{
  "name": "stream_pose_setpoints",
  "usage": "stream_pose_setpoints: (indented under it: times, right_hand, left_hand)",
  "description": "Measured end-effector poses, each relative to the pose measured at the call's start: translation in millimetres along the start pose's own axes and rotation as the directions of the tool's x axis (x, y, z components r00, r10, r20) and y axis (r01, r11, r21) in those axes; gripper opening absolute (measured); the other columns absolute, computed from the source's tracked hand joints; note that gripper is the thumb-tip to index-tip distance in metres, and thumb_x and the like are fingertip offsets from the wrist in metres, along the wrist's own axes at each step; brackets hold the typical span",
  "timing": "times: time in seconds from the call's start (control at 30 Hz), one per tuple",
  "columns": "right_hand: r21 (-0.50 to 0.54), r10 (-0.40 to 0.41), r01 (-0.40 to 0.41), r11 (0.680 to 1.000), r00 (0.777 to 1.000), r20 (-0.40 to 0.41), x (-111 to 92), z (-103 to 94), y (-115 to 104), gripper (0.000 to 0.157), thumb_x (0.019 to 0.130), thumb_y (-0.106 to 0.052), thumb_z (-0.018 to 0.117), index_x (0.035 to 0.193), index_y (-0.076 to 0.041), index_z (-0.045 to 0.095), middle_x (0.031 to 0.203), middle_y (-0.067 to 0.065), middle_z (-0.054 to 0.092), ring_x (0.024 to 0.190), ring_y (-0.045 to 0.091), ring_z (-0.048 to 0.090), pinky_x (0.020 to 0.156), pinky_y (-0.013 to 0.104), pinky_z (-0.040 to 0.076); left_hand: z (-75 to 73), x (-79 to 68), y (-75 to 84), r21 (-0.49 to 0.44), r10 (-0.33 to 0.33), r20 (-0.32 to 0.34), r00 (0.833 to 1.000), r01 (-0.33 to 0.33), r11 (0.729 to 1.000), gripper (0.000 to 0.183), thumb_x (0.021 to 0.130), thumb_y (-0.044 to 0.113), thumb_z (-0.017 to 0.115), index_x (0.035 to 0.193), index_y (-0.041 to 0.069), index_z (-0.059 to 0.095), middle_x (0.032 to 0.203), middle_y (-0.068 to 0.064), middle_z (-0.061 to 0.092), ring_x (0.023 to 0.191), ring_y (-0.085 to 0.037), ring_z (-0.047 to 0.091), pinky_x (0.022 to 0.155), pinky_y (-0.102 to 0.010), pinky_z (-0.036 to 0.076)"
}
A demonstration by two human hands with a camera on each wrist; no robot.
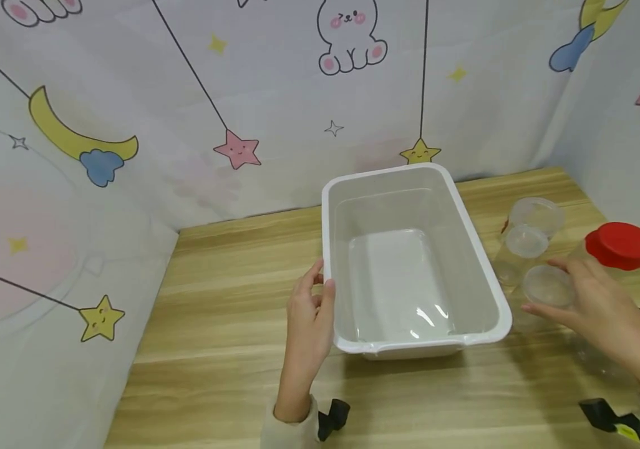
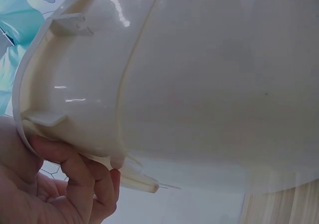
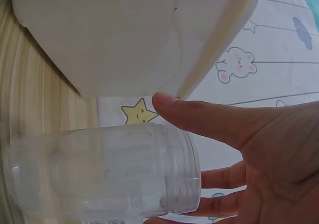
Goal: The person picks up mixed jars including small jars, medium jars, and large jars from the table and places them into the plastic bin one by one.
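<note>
A white rectangular plastic tub (image 1: 390, 268) stands on the table with nothing in it. My left hand (image 1: 310, 318) grips its left rim; in the left wrist view the fingers (image 2: 75, 171) curl under the rim's edge. On the tub's right, my right hand (image 1: 606, 305) is spread around the mouth of a clear plastic jar (image 1: 547, 288) without a lid. The right wrist view has the thumb (image 3: 192, 114) apart from the jar on one side, the other fingers partly hidden behind its threaded neck.
Two more clear jars (image 1: 526, 242) stand behind the one at my right hand. A jar with a red lid (image 1: 625, 245) is farther right. Clear plastic (image 1: 601, 358) shows below my right forearm. The wood-grain table (image 1: 213, 337) meets a cartoon-printed cloth (image 1: 286, 93) at the back.
</note>
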State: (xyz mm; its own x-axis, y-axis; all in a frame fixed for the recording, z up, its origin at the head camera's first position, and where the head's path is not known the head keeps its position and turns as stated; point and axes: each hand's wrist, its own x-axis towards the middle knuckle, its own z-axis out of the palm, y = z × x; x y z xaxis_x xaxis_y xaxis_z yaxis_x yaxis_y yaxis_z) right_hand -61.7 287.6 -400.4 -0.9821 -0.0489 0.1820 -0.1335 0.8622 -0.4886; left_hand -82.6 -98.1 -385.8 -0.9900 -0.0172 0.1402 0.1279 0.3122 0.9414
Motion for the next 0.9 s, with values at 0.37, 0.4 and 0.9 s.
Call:
stream_pose_setpoints:
  times: [0.37, 0.4, 0.9]
  right_hand:
    - [-0.003, 0.03, -0.03, 1.0, 0.999, 0.021, 3.2, -1.8, 1.8, 0.082, 0.074, -0.028, 0.089, 0.127, 0.019, 0.046, 0.115, 0.039, 0.047, 0.104, 0.055, 0.045, 0.08, 0.07, 0.038]
    - [-0.003, 0.033, -0.033, 0.999, 0.999, 0.02, 3.5, -2.1, 2.1, 0.082, 0.074, -0.028, 0.089, 0.126, 0.019, 0.046, 0.115, 0.039, 0.047, 0.104, 0.055, 0.046, 0.08, 0.07, 0.038]
    - [-0.01, 0.051, -0.051, 0.999, 0.999, 0.018, 4.8, -1.2, 3.5, 0.078, 0.073, -0.029, 0.09, 0.123, 0.017, 0.052, 0.115, 0.041, 0.054, 0.099, 0.057, 0.053, 0.075, 0.068, 0.043]
  left_hand:
    - [1.3, 2.4, 1.3, 0.008, 0.001, 0.007, 1.0, -0.001, 1.0, 0.046, 0.106, 0.017, 0.05, 0.148, 0.001, 0.044, 0.119, -0.017, 0.051, 0.083, -0.023, 0.071, 0.066, -0.032, 0.059]
    - [1.3, 2.5, 1.5, 0.01, 0.001, 0.006, 1.0, -0.001, 1.0, 0.046, 0.106, 0.017, 0.05, 0.148, 0.002, 0.044, 0.119, -0.017, 0.051, 0.083, -0.023, 0.071, 0.067, -0.033, 0.059]
    - [1.4, 1.4, -0.7, 0.01, -0.007, -0.001, 1.0, 0.007, 1.0, 0.046, 0.106, 0.018, 0.05, 0.148, 0.0, 0.044, 0.12, -0.018, 0.051, 0.087, -0.027, 0.071, 0.069, -0.037, 0.06]
